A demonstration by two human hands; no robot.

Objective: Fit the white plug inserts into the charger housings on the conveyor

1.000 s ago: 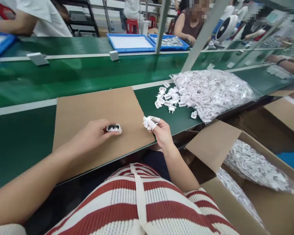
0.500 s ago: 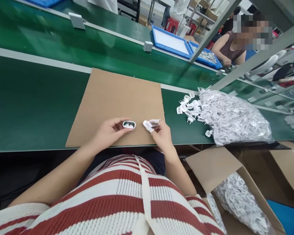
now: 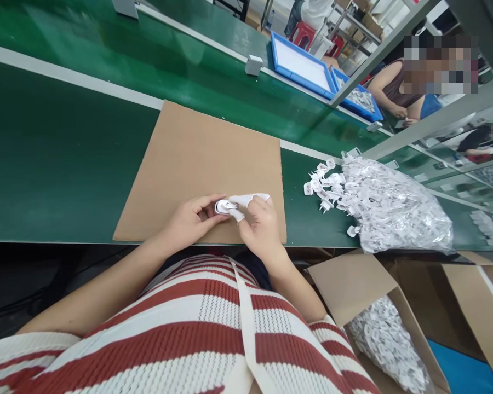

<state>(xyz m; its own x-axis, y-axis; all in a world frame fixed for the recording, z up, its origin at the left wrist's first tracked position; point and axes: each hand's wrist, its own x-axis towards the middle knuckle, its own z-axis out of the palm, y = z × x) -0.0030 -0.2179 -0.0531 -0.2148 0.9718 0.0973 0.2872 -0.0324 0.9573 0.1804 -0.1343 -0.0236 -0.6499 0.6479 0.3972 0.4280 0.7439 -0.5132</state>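
Observation:
My left hand (image 3: 191, 220) is closed on a small white oval housing (image 3: 222, 207), held just above a brown cardboard sheet (image 3: 197, 158). My right hand (image 3: 258, 225), with white finger cots on its fingertips, is closed on a small white plug piece (image 3: 233, 206) and presses it against the housing. The two hands touch at the near edge of the cardboard. Loose white plug parts (image 3: 324, 189) lie to the right on the green bench (image 3: 57, 158).
A clear bag full of white plug parts (image 3: 394, 205) lies right of the cardboard. An open carton (image 3: 378, 306) holding more bagged parts stands by my right knee. Beyond the green conveyor (image 3: 156, 60) are blue trays (image 3: 302, 63) and a seated person (image 3: 398, 90).
My hands have come together: the right hand brought its plug piece left onto the housing in my left hand. The camera tilted down and left.

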